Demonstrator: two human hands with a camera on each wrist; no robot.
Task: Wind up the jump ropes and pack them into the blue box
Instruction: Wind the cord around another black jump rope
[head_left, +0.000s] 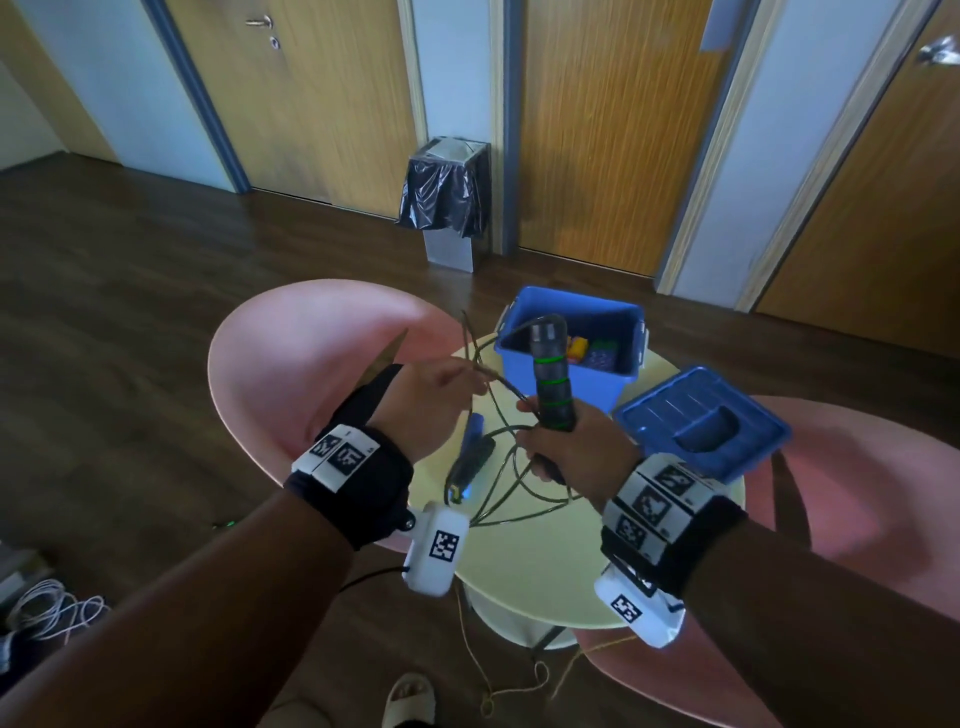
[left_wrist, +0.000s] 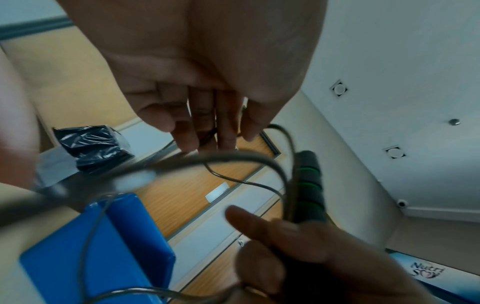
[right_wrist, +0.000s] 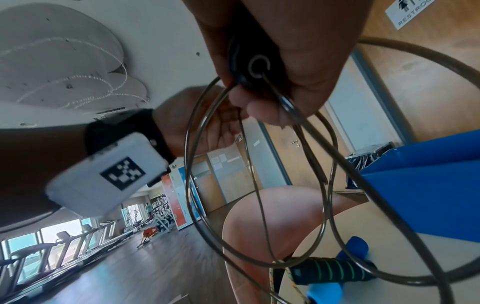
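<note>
My right hand (head_left: 558, 452) grips a black jump-rope handle with green rings (head_left: 550, 374) and holds it upright in front of the blue box (head_left: 613, 317). Its grey-green cord (head_left: 498, 483) runs in loose loops over the table and up to my left hand (head_left: 467, 382), which pinches a strand at the same height. The left wrist view shows the left fingers (left_wrist: 228, 133) around the cord (left_wrist: 233, 157) beside the handle (left_wrist: 310, 185). In the right wrist view the handle's butt end (right_wrist: 257, 65) sits in my right fist, and the other green-ringed handle (right_wrist: 332, 271) lies on the table.
The open box holds small coloured items. Its blue lid (head_left: 701, 423) lies on the round pale table (head_left: 545, 582) to the right. A blue handle (head_left: 474, 434) lies on the table. Pink chairs (head_left: 291, 353) flank it. A yellow rope (head_left: 493, 691) trails on the floor; a bagged bin (head_left: 447, 197) stands behind.
</note>
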